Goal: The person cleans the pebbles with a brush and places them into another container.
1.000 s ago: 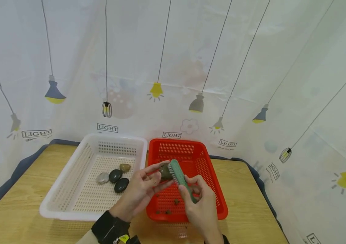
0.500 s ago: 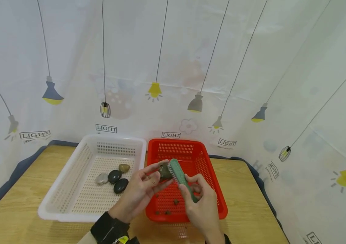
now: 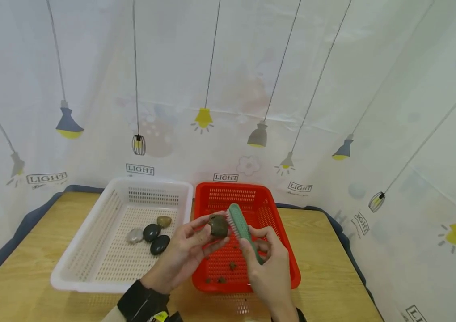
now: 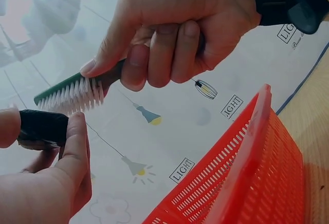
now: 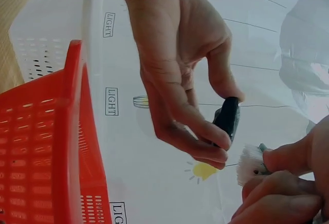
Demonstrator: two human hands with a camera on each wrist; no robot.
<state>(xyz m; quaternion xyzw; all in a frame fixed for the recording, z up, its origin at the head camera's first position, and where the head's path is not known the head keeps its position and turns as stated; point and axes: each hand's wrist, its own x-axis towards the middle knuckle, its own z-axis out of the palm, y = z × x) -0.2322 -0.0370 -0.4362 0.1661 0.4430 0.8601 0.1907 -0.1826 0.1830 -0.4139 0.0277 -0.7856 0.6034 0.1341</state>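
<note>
My left hand [image 3: 183,248] pinches a dark brownish-green stone [image 3: 219,226] between thumb and fingers, above the red basket [image 3: 288,264]. My right hand [image 3: 270,264] grips a green scrubbing brush [image 3: 239,222] by its handle, thumb along the back. Its white bristles face the stone, close to its right edge. From the left wrist, the bristles [image 4: 72,95] show just above the stone [image 4: 43,127], touching or nearly so. The right wrist view has a small gap between stone [image 5: 227,118] and bristles [image 5: 250,166]. My fingers hide part of the stone and much of the handle.
A white basket [image 3: 67,268] stands left of the red one, holding two black stones [image 3: 160,245], a grey stone [image 3: 134,235] and a tan stone [image 3: 164,222]. Brown crumbs [image 3: 233,265] lie in the red basket. Behind the wooden table [image 3: 324,277] hangs a lamp-printed sheet [image 3: 308,89].
The brush has shifted slightly up and right, off the stone's face, baring more of the stone. My left hand has barely moved and keeps its hold.
</note>
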